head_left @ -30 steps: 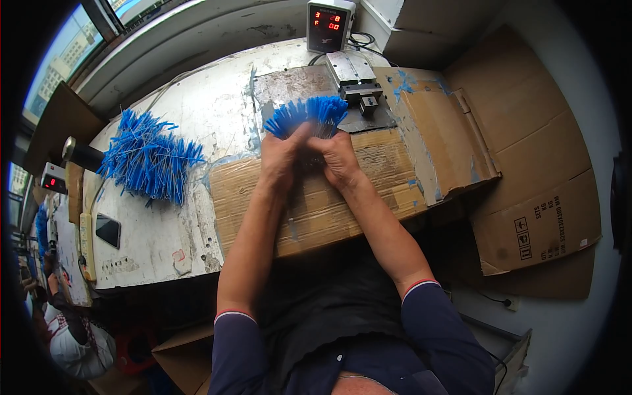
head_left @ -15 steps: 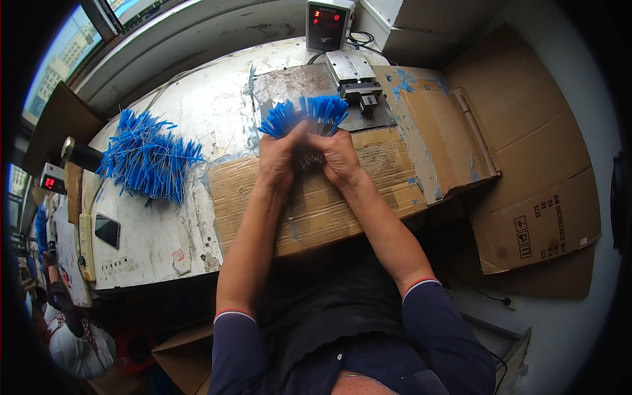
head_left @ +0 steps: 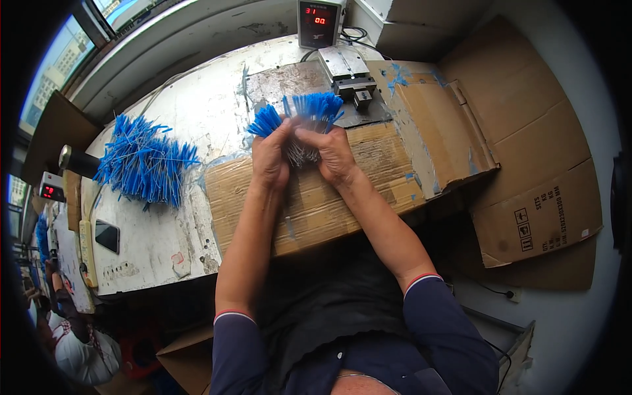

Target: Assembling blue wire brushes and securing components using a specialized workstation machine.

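Note:
Both hands are closed on a bundle of thin pale wires with blue tips (head_left: 315, 107), above the cardboard at the bench's front. My left hand (head_left: 270, 159) grips a smaller clump on the left, its thumb pointing up along the wires. My right hand (head_left: 336, 157) holds the larger, fanned part, thumb bent inward. The blue ends point away from me, and the bare ends stick out below between my palms. Some wires near the thumbs are blurred. Left of my hands, a big loose heap of the same blue-tipped wires (head_left: 146, 161) lies on the white bench (head_left: 148, 240).
Behind my hands stand a metal fixture (head_left: 349, 72) and a box with a red display (head_left: 318, 25). A cardboard sheet (head_left: 316, 210) covers the bench front; large cardboard flaps (head_left: 526, 138) rise at right. A phone (head_left: 107, 236) and power strip (head_left: 87, 253) lie left. Another person (head_left: 82, 349) works far left.
The bundle has parted more: the left clump now stands apart from the right part, with a gap between the tips. My thumbs have shifted slightly. The display's red digits differ.

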{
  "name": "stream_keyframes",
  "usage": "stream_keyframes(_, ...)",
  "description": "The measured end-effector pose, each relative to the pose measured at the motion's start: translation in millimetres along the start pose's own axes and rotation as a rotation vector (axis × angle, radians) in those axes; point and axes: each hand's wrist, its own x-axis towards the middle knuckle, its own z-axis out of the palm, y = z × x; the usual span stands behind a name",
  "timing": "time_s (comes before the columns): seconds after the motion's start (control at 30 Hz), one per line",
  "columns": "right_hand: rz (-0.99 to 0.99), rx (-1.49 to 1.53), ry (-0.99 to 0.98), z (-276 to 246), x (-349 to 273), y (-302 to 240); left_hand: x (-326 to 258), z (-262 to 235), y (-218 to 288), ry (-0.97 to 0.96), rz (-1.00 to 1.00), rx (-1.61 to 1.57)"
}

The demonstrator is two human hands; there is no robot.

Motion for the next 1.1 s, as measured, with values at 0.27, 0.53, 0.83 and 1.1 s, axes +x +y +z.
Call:
stream_keyframes(0.27, 0.006, -0.015, 0.023, -3, 2, 2, -1, 3, 0, 0.024, -0.003, 0.020)
stream_keyframes(0.53, -0.012, -0.007, 0.049, -3, 2, 2, -1, 3, -1, 0.004, -0.032, 0.000)
stream_keyframes(0.83, 0.020, -0.041, 0.036, -5, 2, 2, -5, 6, 2, -0.043, 0.033, 0.136)
stream_keyframes(1.1, 0.033, -0.139, -0.079, 0, -6, -6, -8, 7, 2, -0.032, 0.022, 0.135)
